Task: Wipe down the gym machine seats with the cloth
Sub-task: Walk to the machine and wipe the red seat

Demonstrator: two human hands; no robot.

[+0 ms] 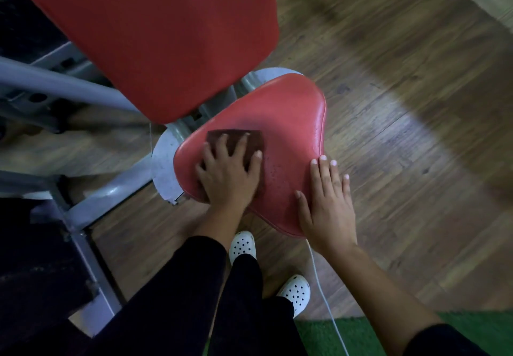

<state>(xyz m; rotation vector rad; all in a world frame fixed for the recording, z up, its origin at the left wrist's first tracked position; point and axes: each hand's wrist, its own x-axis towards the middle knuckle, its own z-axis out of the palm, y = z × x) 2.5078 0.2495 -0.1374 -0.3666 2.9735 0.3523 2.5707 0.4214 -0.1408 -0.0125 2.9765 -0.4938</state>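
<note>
We have the dark brown cloth (238,140) lying flat on the near-left part of the red seat (288,122), pinned there by our left hand (226,174). That hand lies palm down with its fingers spread over the cloth, pressing on it and not curled around it. Our right hand (327,205) rests flat and open on the seat's right edge, fingers straight and close together, holding nothing, well apart from the cloth. The seat is a rounded, triangular pad with a piped seam along its rim, and it sits on a grey metal plate (163,161) that shows at its left side. Just above and behind it rises the red backrest (166,31), tilted toward us, carried by the grey frame (63,83) of the machine on the left. Below the seat we see our black sleeves and trousers and two white clogs (295,293) on the wooden floor (402,147). A thin white cord (323,297) hangs from the seat's near edge toward a strip of green turf (327,336).
</note>
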